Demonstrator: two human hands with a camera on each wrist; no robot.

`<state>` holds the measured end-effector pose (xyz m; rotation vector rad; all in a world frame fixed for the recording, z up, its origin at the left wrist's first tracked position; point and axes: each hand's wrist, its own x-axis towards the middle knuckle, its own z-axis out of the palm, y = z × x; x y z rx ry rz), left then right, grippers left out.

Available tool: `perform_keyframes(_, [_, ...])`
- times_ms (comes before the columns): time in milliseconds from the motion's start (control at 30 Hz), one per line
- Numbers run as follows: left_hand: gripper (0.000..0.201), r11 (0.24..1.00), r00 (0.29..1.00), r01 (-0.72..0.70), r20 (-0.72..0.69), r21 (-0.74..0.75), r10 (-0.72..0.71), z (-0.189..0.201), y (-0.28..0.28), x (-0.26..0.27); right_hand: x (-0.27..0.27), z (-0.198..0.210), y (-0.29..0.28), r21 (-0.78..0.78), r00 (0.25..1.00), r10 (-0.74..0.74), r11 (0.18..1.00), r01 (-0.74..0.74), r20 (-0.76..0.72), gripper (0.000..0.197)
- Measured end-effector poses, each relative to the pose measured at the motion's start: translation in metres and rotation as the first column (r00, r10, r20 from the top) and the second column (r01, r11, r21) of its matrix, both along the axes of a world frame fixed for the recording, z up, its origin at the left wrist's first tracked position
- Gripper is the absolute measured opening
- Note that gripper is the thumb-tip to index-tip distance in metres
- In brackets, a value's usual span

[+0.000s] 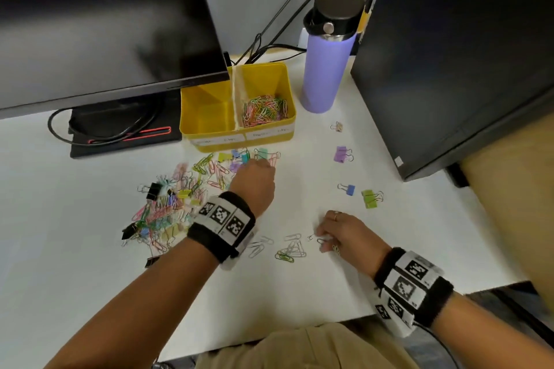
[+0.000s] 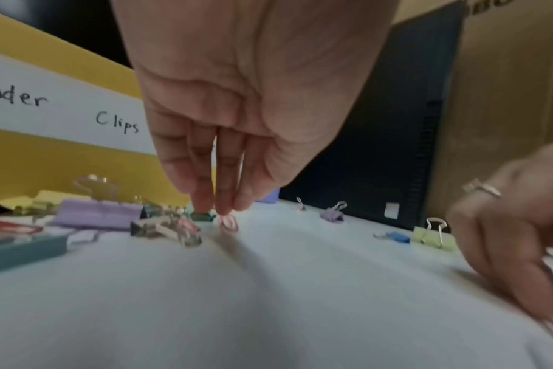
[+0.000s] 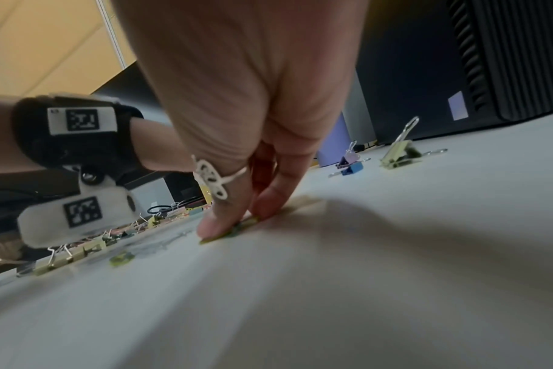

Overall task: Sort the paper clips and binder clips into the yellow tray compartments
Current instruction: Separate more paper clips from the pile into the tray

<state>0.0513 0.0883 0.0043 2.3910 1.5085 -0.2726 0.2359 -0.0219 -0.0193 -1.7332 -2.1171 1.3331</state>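
Note:
The yellow tray (image 1: 239, 136) has two compartments: the right one holds several coloured paper clips (image 1: 263, 111), the left one looks bare. A mixed pile of paper clips and binder clips (image 1: 174, 204) lies in front of it. My left hand (image 1: 259, 163) reaches down just before the tray, and its straight fingertips (image 2: 224, 207) touch a pink paper clip (image 2: 228, 223); the thumb is hidden. My right hand (image 1: 322, 241) presses its fingertips (image 3: 212, 227) on a yellow-green paper clip (image 3: 210, 239) beside several loose paper clips (image 1: 290, 249).
Purple (image 1: 341, 154), blue (image 1: 347, 189) and green (image 1: 370, 198) binder clips lie scattered to the right. A purple bottle (image 1: 325, 69) stands right of the tray, next to a black computer tower (image 1: 464, 54). A monitor (image 1: 105, 24) overhangs the tray's left side.

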Motion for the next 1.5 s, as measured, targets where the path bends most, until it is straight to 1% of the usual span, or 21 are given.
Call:
perform_keyframes(167, [0.034, 0.996, 0.984, 0.09, -0.156, 0.026, -0.085, -0.014, -0.021, 0.001, -0.009, 0.002, 0.01, 0.081, 0.998, -0.014, 0.997, 0.008, 0.065, 0.021])
perform_keyframes(333, [0.036, 0.986, 0.983, 0.154, -0.095, -0.067, -0.16, -0.012, -0.056, -0.017, -0.01, 0.005, 0.014, 0.091, 0.991, -0.136, 0.986, 0.136, -0.008, 0.02])
perform_keyframes(367, [0.034, 0.986, 0.987, 0.14, -0.069, -0.091, -0.146, -0.011, -0.064, -0.022, -0.009, 0.004, 0.013, 0.091, 0.988, -0.152, 0.984, 0.154, -0.034, 0.024])
perform_keyframes(433, [0.035, 0.987, 0.997, 0.082, 0.026, -0.139, -0.079, -0.01, -0.076, -0.028, -0.005, 0.002, 0.011, 0.124, 0.993, -0.114, 0.986, 0.111, 0.018, 0.05])
perform_keyframes(467, [0.039, 0.984, 0.995, 0.074, 0.072, -0.16, -0.063, -0.01, -0.08, -0.029, -0.003, -0.001, 0.009, 0.136, 0.995, -0.079, 0.988, 0.07, 0.062, 0.061])
perform_keyframes(533, [0.056, 0.976, 0.99, 0.102, 0.119, -0.193, -0.08, -0.015, -0.087, -0.028, -0.005, -0.005, 0.003, 0.17, 0.994, -0.024, 0.985, 0.005, 0.11, 0.065])
perform_keyframes(600, [0.067, 0.967, 0.987, 0.15, 0.086, -0.205, -0.135, -0.018, -0.093, -0.022, -0.011, -0.008, -0.004, 0.191, 0.99, 0.021, 0.981, -0.047, 0.137, 0.061])
perform_keyframes(733, [0.075, 0.975, 0.987, 0.141, -0.058, -0.169, -0.152, -0.021, -0.111, -0.008, -0.023, -0.004, -0.016, 0.153, 0.99, 0.056, 0.985, -0.076, 0.132, 0.056])
perform_keyframes(767, [0.078, 0.974, 0.972, 0.166, -0.144, -0.153, -0.188, -0.021, -0.113, -0.004, -0.024, -0.003, -0.016, 0.165, 0.991, 0.049, 0.984, -0.07, 0.127, 0.058])
perform_keyframes(800, [0.081, 0.972, 0.953, 0.134, -0.242, -0.193, -0.18, -0.021, -0.113, -0.001, -0.025, -0.003, -0.016, 0.205, 0.991, 0.045, 0.976, -0.071, 0.126, 0.058])
perform_keyframes(833, [0.079, 0.976, 0.957, 0.077, -0.26, -0.202, -0.129, -0.018, -0.113, 0.002, -0.026, -0.006, -0.014, 0.215, 0.99, 0.039, 0.974, -0.068, 0.133, 0.054])
perform_keyframes(900, [0.055, 0.989, 0.985, 0.044, -0.161, -0.139, -0.067, -0.019, -0.109, 0.004, -0.026, -0.012, -0.011, 0.236, 0.989, 0.023, 0.97, -0.057, 0.144, 0.044])
perform_keyframes(967, [0.03, 0.987, 0.997, -0.057, -0.067, -0.15, 0.047, -0.021, -0.106, 0.002, -0.026, -0.015, -0.009, 0.272, 0.985, 0.028, 0.96, -0.075, 0.171, 0.04])
perform_keyframes(1000, [0.025, 0.982, 0.996, -0.089, -0.043, -0.168, 0.083, -0.023, -0.106, 0.0, -0.026, -0.016, -0.009, 0.302, 0.985, 0.023, 0.95, -0.075, 0.171, 0.04])
perform_keyframes(1100, [0.029, 0.984, 0.985, -0.149, 0.075, -0.097, 0.157, -0.03, -0.098, -0.014, -0.031, -0.016, -0.009, 0.343, 0.984, -0.024, 0.939, -0.039, 0.177, 0.049])
perform_keyframes(1167, [0.03, 0.97, 0.967, -0.209, 0.121, -0.122, 0.223, -0.03, -0.094, -0.02, -0.034, -0.014, -0.008, 0.37, 0.987, -0.047, 0.929, -0.013, 0.153, 0.052])
perform_keyframes(1233, [0.032, 0.958, 0.959, -0.241, 0.111, -0.156, 0.26, -0.034, -0.09, -0.027, -0.041, -0.005, -0.006, 0.339, 0.985, 0.003, 0.939, -0.062, 0.173, 0.045])
perform_keyframes(1333, [0.033, 0.942, 0.947, -0.289, 0.09, -0.169, 0.307, -0.038, -0.086, -0.035, -0.052, 0.002, -0.006, 0.154, 0.977, 0.09, 0.981, -0.121, 0.192, 0.053])
perform_keyframes(1367, [0.034, 0.936, 0.945, -0.302, 0.075, -0.182, 0.319, -0.039, -0.085, -0.036, -0.054, 0.001, -0.007, 0.131, 0.974, 0.096, 0.984, -0.124, 0.203, 0.049])
perform_keyframes(1433, [0.036, 0.927, 0.943, -0.318, 0.031, -0.2, 0.33, -0.04, -0.084, -0.037, -0.058, 0.0, -0.007, 0.141, 0.982, 0.073, 0.985, -0.098, 0.175, 0.034])
perform_keyframes(1500, [0.036, 0.931, 0.95, -0.309, -0.017, -0.195, 0.312, -0.04, -0.084, -0.037, -0.059, 0.0, -0.005, 0.21, 0.98, 0.072, 0.971, -0.111, 0.185, 0.029])
